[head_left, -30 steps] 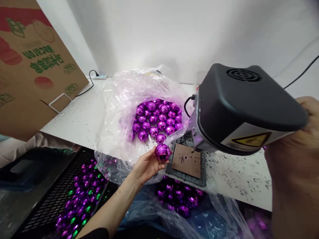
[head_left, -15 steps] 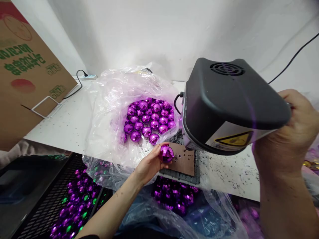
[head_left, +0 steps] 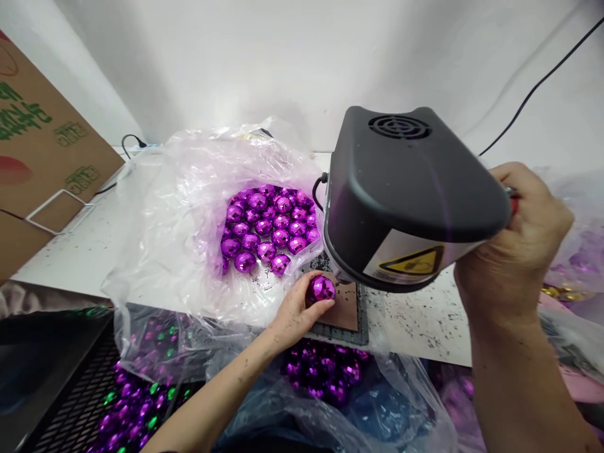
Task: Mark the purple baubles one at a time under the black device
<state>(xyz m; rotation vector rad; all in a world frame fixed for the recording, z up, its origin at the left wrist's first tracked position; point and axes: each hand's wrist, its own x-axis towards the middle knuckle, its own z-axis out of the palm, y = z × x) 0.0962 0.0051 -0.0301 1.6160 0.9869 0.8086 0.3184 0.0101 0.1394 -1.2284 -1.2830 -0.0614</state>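
My left hand holds a shiny purple mirror-faceted ball between thumb and fingers. The ball is over a brown plate on a dark grey base, under the near-left end of a black machine with a round vent and a yellow warning label. My right hand is closed around a handle at the machine's right side; only a bit of red and metal shows there. Beyond my left hand, many similar purple balls lie in an open clear plastic bag on the white table.
A cardboard box with a white wire frame stands at the left. Below the table edge are more purple balls in plastic and a black crate with purple and green balls. Dark shavings litter the white table. A cable runs up the wall.
My left hand has turned, its thumb now in front of the ball, which sits closer under the machine. The whole view has shifted, so the machine and my right hand appear further left.
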